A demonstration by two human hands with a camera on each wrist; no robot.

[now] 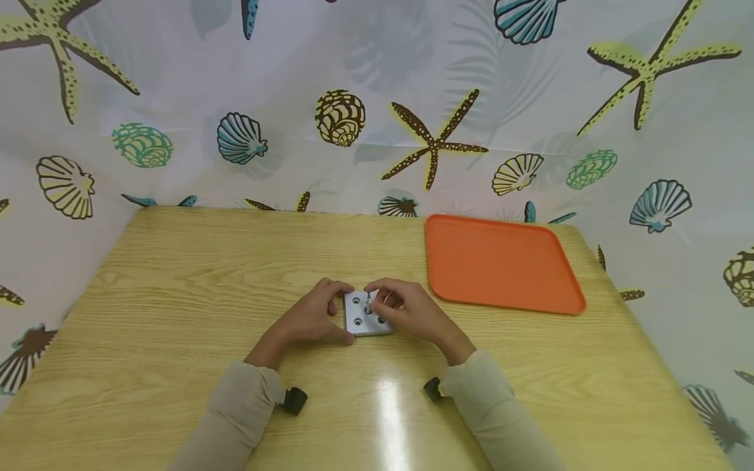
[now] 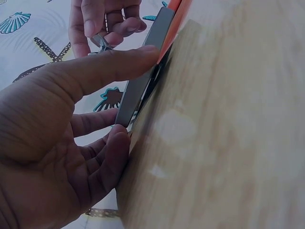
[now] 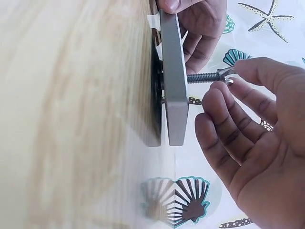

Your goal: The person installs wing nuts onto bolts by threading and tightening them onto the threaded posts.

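Note:
A square grey metal plate (image 1: 368,327) with several countersunk holes lies near the middle of the table. My left hand (image 1: 312,317) grips its left side, thumb at the near edge and fingers at the far corner. From the plate's face rises a threaded wing screw (image 3: 204,78), standing square to it with a good length of thread exposed. My right hand (image 1: 415,311) pinches the winged head (image 3: 228,74) between thumb and index finger, the other fingers loosely bent beside it. In the right wrist view, a dark strip shows between the plate and the tabletop.
An orange tray (image 1: 506,265) sits at the table's back right. The wooden table (image 1: 206,261) meets a hanging cloth (image 1: 294,78) printed with shells and starfish along its back and sides. A black wrist mount (image 1: 294,400) juts from the left sleeve, another (image 1: 432,390) from the right.

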